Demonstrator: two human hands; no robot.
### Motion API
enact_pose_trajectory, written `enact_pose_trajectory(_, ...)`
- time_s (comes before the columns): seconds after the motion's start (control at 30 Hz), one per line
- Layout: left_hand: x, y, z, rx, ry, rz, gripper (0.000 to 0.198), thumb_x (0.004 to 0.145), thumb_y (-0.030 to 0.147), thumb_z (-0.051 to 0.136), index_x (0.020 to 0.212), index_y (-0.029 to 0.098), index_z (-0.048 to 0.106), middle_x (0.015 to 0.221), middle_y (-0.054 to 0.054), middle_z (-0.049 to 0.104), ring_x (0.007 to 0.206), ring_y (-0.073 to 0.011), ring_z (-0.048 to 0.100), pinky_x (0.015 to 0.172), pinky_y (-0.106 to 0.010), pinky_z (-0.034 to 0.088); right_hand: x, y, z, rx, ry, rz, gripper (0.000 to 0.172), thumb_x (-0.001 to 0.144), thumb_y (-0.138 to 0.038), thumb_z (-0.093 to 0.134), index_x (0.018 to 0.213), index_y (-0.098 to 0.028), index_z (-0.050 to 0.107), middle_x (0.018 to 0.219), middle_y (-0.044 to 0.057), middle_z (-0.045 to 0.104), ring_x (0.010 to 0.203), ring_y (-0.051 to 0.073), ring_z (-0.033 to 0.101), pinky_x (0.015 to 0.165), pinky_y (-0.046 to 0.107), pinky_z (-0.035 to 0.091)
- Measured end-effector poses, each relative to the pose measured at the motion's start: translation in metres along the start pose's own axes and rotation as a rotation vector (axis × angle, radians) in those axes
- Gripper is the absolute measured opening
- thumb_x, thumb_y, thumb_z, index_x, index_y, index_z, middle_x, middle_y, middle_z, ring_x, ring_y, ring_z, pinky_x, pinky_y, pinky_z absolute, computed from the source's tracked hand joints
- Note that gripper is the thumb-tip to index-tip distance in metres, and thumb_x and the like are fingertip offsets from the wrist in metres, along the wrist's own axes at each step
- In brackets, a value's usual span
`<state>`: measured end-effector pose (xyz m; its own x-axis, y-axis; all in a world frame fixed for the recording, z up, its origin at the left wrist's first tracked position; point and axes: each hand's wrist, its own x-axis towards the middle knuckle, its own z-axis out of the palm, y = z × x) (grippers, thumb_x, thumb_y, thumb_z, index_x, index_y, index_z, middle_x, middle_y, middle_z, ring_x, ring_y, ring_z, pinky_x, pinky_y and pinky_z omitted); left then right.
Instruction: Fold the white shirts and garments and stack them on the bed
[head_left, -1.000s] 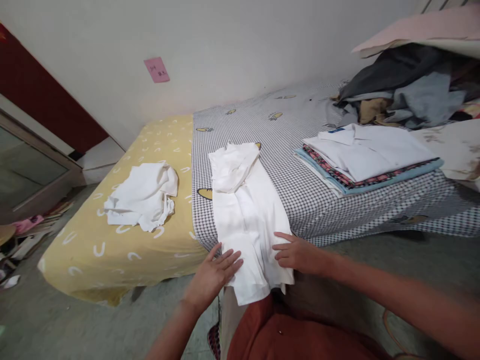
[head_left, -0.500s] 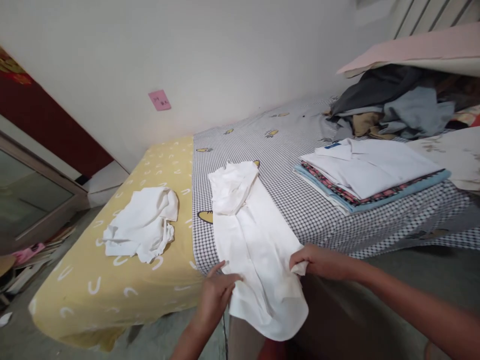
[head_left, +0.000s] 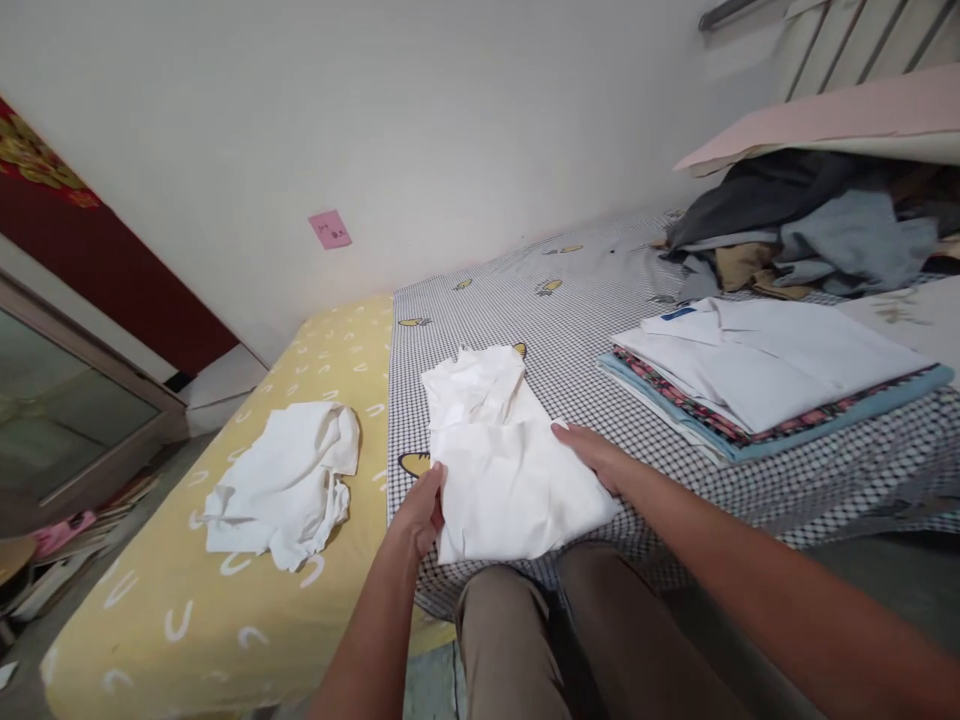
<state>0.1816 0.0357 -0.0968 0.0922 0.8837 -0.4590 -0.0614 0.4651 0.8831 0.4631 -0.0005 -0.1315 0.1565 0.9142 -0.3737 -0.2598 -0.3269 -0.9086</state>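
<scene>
A white garment [head_left: 502,465] lies folded over on the black-and-white checked sheet [head_left: 585,300] at the bed's near edge. My left hand [head_left: 424,512] grips its left edge, fingers curled around the cloth. My right hand [head_left: 592,455] rests on its right edge with the fingers pressed along the fold. Its crumpled upper end sticks out toward the wall.
A crumpled white cloth [head_left: 281,485] lies on the yellow sheet [head_left: 187,600] to the left. A stack of folded clothes [head_left: 765,375] sits on the right, with a heap of dark and grey clothes [head_left: 810,225] behind it. My knees are below the bed's edge.
The garment's hanging lower end has been lifted and folded up onto the bed, making it shorter. Both hands moved up and forward with it. The camera tilted upward.
</scene>
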Motion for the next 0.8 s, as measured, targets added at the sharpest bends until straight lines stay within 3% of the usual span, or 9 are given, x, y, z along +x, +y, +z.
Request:
enact_pose_trajectory(0.1,0.003,-0.007,-0.001,0.016,0.019,0.038,0.029,0.075,0.038,0.08,0.091,0.017,0.067,0.076,-0.006,0.075,0.07,-0.0193,0.071,0.067,-0.031,0.06,-0.002,0.002,0.0,-0.079,-0.033,-0.064,0.028,0.082,-0.038,0.072,0.102,-0.02,0.067,0.095,0.01,0.08,0.085,0.026,0.075,0.076,0.039,0.06)
enact_pose_trajectory(0.2,0.011,-0.013,0.004,0.052,0.119,0.132,0.039,0.061,0.033,0.089,0.087,0.017,0.065,0.073,-0.002,0.072,0.065,-0.0166,0.067,0.065,-0.029,0.056,-0.002,0.0,0.005,-0.241,0.025,-0.17,0.023,0.083,-0.029,0.066,0.103,-0.018,0.067,0.093,0.009,0.079,0.084,0.026,0.074,0.074,0.038,0.059)
enact_pose_trajectory(0.37,0.023,-0.022,-0.002,0.178,0.368,0.212,0.024,0.072,0.037,0.074,0.076,0.018,0.06,0.066,0.0,0.066,0.058,-0.0162,0.061,0.06,-0.03,0.049,0.0,0.003,0.016,-0.448,0.243,-0.361,0.018,0.089,-0.028,0.058,0.102,-0.021,0.069,0.105,0.009,0.074,0.109,0.028,0.064,0.09,0.037,0.047)
enact_pose_trajectory(0.5,0.022,-0.018,-0.008,0.373,0.443,0.263,0.008,0.074,0.024,0.067,0.074,0.018,0.061,0.071,-0.003,0.067,0.065,-0.0184,0.063,0.063,-0.031,0.049,-0.001,0.011,0.024,-0.977,0.353,-0.594,0.025,0.09,-0.021,0.059,0.113,-0.02,0.068,0.112,0.013,0.068,0.112,0.029,0.058,0.095,0.039,0.038)
enact_pose_trajectory(0.57,0.019,-0.013,-0.004,0.472,0.476,0.298,0.007,0.075,0.02,0.066,0.081,0.018,0.062,0.077,-0.004,0.069,0.071,-0.02,0.065,0.069,-0.033,0.051,0.0,0.013,0.026,-1.244,0.389,-0.676,0.027,0.095,-0.027,0.057,0.119,-0.019,0.066,0.108,0.013,0.067,0.107,0.029,0.06,0.091,0.04,0.039)
enact_pose_trajectory(0.63,0.015,-0.009,0.002,0.558,0.524,0.345,0.021,0.078,0.018,0.063,0.099,0.018,0.062,0.089,-0.007,0.071,0.08,-0.0228,0.068,0.077,-0.038,0.054,0.002,0.014,0.027,-1.32,0.42,-0.692,0.028,0.098,-0.032,0.055,0.121,-0.019,0.064,0.108,0.012,0.068,0.106,0.028,0.06,0.088,0.039,0.039)
enact_pose_trajectory(0.7,0.008,-0.007,0.009,0.632,0.559,0.425,0.037,0.082,0.016,0.06,0.118,0.018,0.058,0.114,-0.014,0.068,0.1,-0.0267,0.068,0.09,-0.044,0.053,0.004,0.014,0.026,-1.314,0.442,-0.686,0.027,0.098,-0.032,0.055,0.122,-0.02,0.062,0.111,0.011,0.069,0.107,0.027,0.06,0.088,0.038,0.038)
enact_pose_trajectory(0.8,-0.005,-0.007,0.018,0.937,0.542,0.786,0.042,0.089,0.014,0.055,0.13,0.02,0.058,0.143,-0.02,0.053,0.131,-0.0321,0.054,0.107,-0.051,0.045,0.006,0.014,0.025,-1.271,0.456,-0.664,0.028,0.097,-0.03,0.056,0.122,-0.019,0.06,0.115,0.012,0.069,0.109,0.027,0.061,0.089,0.038,0.038)
